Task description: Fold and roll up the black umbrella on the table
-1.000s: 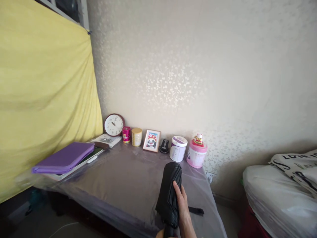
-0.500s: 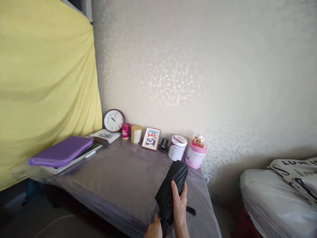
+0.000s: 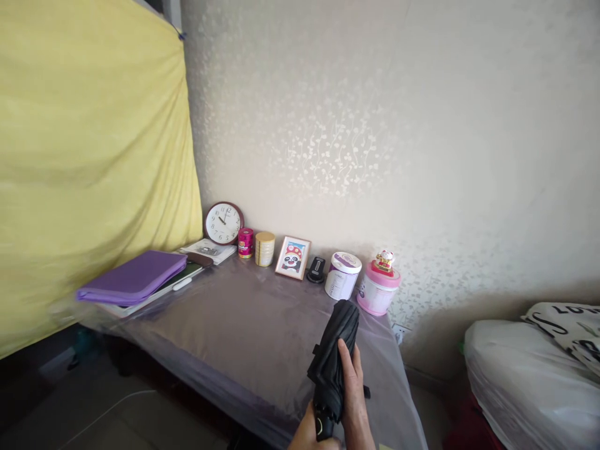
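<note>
A folded black fabric umbrella point(image 3: 334, 359) is held tilted over the grey plastic-covered tabletop point(image 3: 234, 325); the left hand point(image 3: 304, 432) has its grip around the black handle point(image 3: 324, 426), apparently bearing weight, while the right hand's point(image 3: 355, 392) grip clasps the pleats point(image 3: 344, 322), likely keeping them gathered. Beyond, a pink-lidded round tub point(image 3: 377, 295) gives a red-and-white figurine point(image 3: 384, 264) its flat perch.

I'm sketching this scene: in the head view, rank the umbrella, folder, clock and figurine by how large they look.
Largest to smallest:
1. Umbrella and folder: too close to rank; the umbrella is nearer the camera and partly hidden by fingers
2. Clock
3. Figurine
</note>
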{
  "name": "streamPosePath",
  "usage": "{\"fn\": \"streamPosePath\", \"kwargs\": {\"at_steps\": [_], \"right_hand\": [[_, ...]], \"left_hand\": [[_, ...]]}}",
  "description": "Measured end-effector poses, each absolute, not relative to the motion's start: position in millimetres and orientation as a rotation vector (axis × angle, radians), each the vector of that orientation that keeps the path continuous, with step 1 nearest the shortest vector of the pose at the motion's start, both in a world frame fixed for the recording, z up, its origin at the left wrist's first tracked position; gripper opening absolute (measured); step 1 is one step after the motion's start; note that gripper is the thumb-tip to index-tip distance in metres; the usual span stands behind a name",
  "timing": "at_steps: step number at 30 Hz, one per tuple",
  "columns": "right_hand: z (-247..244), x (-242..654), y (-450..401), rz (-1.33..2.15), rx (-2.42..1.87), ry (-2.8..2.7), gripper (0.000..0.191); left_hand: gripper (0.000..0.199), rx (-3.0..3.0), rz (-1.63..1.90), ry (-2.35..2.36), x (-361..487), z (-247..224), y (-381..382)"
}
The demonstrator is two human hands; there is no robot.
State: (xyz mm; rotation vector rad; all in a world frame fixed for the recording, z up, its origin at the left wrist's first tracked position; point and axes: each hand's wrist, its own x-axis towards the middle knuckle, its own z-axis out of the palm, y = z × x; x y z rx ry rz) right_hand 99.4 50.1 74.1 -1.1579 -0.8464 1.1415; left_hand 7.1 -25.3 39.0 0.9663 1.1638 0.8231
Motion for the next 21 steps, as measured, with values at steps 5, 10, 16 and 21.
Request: {"fn": "streamPosePath", "kwargs": {"at_steps": [5,10,16,21], "right_hand": [[70.5,92.5,51.1,1.066,-1.242,-0.92,0.066],[65.0,88.3,53.0,0.957,-1.332,-0.954,0.069],[62.5,85.0,49.3,0.964,-1.326,-0.882,0.067],[60.6,89.4,47.2,1.12,-1.281,-0.768,0.063]], "left_hand": [[0.072,1.21,0.832,1.359,5.0,23.3,-16.8],[0.079,1.415,0.512,1.602,1.2,21.8,-11.7],[0.074,1.636,0.345,1.708,-4.6,27.5,-17.7],[0.073,1.586,0.601,1.494,-10.7,38.4,-20.3]]}}
